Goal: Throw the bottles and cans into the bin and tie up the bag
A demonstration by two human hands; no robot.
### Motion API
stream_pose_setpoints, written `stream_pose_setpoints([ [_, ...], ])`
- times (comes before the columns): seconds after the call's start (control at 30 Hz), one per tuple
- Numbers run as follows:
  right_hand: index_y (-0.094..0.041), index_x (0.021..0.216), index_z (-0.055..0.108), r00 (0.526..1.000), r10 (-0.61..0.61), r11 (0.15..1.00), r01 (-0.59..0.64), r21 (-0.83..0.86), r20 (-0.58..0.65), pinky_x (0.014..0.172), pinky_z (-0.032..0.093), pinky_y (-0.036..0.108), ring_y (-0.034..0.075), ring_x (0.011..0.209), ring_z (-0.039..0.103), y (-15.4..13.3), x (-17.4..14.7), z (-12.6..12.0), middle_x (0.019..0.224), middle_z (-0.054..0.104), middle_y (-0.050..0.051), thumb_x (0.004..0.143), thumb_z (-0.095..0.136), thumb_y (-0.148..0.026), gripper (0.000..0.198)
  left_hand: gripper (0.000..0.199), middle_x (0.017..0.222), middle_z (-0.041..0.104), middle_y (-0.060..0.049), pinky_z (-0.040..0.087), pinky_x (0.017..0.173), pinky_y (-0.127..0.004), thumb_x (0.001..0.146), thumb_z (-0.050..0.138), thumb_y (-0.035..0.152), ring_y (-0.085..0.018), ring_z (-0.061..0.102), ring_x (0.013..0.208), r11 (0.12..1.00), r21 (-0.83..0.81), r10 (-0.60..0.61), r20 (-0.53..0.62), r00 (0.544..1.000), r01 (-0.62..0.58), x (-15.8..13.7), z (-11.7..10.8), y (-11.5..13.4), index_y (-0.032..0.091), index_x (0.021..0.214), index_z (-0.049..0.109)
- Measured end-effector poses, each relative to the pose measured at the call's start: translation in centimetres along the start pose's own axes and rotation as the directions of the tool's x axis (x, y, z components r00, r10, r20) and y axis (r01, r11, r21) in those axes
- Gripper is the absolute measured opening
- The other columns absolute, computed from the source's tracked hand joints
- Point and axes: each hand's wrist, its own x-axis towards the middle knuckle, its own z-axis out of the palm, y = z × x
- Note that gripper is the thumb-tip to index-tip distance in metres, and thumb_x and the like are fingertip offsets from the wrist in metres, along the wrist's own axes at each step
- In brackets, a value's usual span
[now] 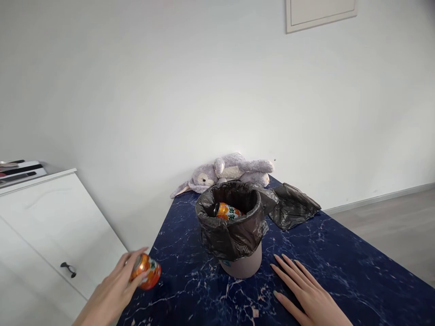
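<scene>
My left hand (117, 283) is closed around an orange soda can (148, 272), held tilted near the table's left edge. To its right stands a small light-coloured trash bin (243, 266), lined with a black plastic bag (234, 237) folded over the rim. Inside the bin's mouth a second orange can (228, 211) lies on its side; its lower part is hidden by the liner. My right hand (302, 290) rests flat on the table to the right of the bin, fingers stretched out and holding nothing.
The table (190, 299) has a dark blue marbled top. A grey plush rabbit (231, 172) lies behind the bin against the wall. Loose black plastic (294, 206) spreads to the bin's right. A white cabinet (61, 235) with a black handle stands at the left.
</scene>
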Motion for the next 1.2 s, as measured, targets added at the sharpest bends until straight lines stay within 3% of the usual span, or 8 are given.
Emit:
stream_pose_setpoints([
  [0.17, -0.042, 0.164, 0.033, 1.0, -0.006, 1.0, 0.006, 0.019, -0.024, 0.122, 0.044, 0.058, 0.039, 0.154, 0.033, 0.1, 0.1, 0.1, 0.169, 0.029, -0.006, 0.106, 0.048, -0.062, 0.063, 0.071, 0.144, 0.065, -0.009, 0.063, 0.087, -0.043, 0.094, 0.05, 0.074, -0.036, 0.073, 0.115, 0.961, -0.274, -0.128, -0.329, 0.936, 0.036, 2.6, -6.4, 8.3, 0.032, 0.151, 0.044],
  [0.27, -0.042, 0.163, 0.034, 0.999, -0.008, 1.0, 0.009, 0.023, -0.04, 0.12, 0.047, 0.057, 0.039, 0.153, 0.036, 0.3, 0.2, 0.3, 0.168, 0.031, -0.005, 0.105, 0.05, -0.061, 0.063, 0.066, 0.152, 0.061, -0.006, 0.063, 0.09, -0.038, 0.096, 0.055, 0.07, -0.032, 0.07, 0.122, 0.897, -0.415, -0.038, -0.423, 0.905, -0.156, 3.6, -8.5, 14.1, 0.034, 0.15, 0.045],
  [0.4, -0.04, 0.163, 0.036, 0.999, -0.009, 1.0, 0.01, 0.02, -0.03, 0.12, 0.046, 0.057, 0.039, 0.153, 0.035, 0.4, 0.2, 0.2, 0.168, 0.032, -0.004, 0.106, 0.048, -0.062, 0.062, 0.061, 0.148, 0.063, -0.008, 0.057, 0.106, -0.045, 0.098, 0.06, 0.064, -0.031, 0.065, 0.131, 0.838, -0.418, 0.186, -0.386, 0.904, -0.351, 5.5, -7.9, 19.9, 0.031, 0.148, 0.048],
  [0.53, -0.039, 0.164, 0.034, 0.999, -0.019, 1.0, 0.02, 0.02, -0.043, 0.122, 0.043, 0.058, 0.039, 0.155, 0.033, 0.3, 0.1, 0.1, 0.169, 0.03, -0.004, 0.107, 0.047, -0.061, 0.062, 0.06, 0.156, 0.056, -0.01, 0.046, 0.119, -0.051, 0.101, 0.059, 0.059, -0.032, 0.055, 0.143, 0.812, -0.385, 0.365, -0.252, 0.896, -0.439, 7.7, -5.5, 22.5, 0.031, 0.151, 0.044],
  [0.63, -0.04, 0.164, 0.034, 0.999, -0.02, 0.999, 0.021, 0.026, -0.043, 0.122, 0.043, 0.058, 0.039, 0.155, 0.032, 0.1, 0.0, -0.1, 0.169, 0.03, -0.005, 0.107, 0.047, -0.06, 0.062, 0.061, 0.163, 0.049, -0.01, 0.037, 0.126, -0.051, 0.104, 0.052, 0.06, -0.031, 0.043, 0.154, 0.794, -0.431, 0.399, -0.162, 0.902, -0.429, 8.8, -4.0, 22.3, 0.032, 0.156, 0.038],
  [0.8, -0.039, 0.164, 0.033, 0.999, 0.025, 0.999, -0.026, 0.028, 0.025, 0.123, 0.039, 0.06, 0.04, 0.156, 0.027, -0.2, 0.1, -0.5, 0.17, 0.027, -0.004, 0.106, 0.041, -0.065, 0.065, 0.054, 0.163, 0.049, -0.013, 0.031, 0.13, -0.049, 0.108, 0.041, 0.06, -0.026, 0.042, 0.154, 0.777, -0.55, 0.239, -0.191, 0.952, -0.306, 9.0, -2.7, 19.2, 0.027, 0.151, 0.041],
  [1.0, -0.037, 0.165, 0.034, 0.996, 0.057, 0.997, -0.061, 0.054, 0.069, 0.124, 0.035, 0.063, 0.041, 0.157, 0.022, -0.7, 0.3, -1.0, 0.171, 0.024, -0.004, 0.106, 0.039, -0.066, 0.065, 0.06, 0.158, 0.054, -0.015, 0.041, 0.124, -0.046, 0.103, 0.043, 0.072, -0.027, 0.056, 0.144, 0.624, -0.775, -0.053, 0.09, 0.995, 0.103, 8.1, 0.3, 14.1, 0.027, 0.144, 0.043],
  [1.2, -0.036, 0.163, 0.042, 0.985, 0.089, 0.976, -0.116, 0.184, 0.145, 0.13, 0.022, 0.063, 0.039, 0.161, 0.016, -0.8, 0.6, -1.6, 0.172, 0.025, -0.004, 0.103, 0.045, -0.067, 0.068, 0.066, 0.14, 0.066, -0.026, 0.059, 0.103, -0.046, 0.098, 0.065, 0.063, -0.035, 0.072, 0.119, 0.087, -0.76, 0.08, 0.65, 0.756, 0.644, 7.7, 5.9, 10.6, 0.01, 0.137, 0.058],
])
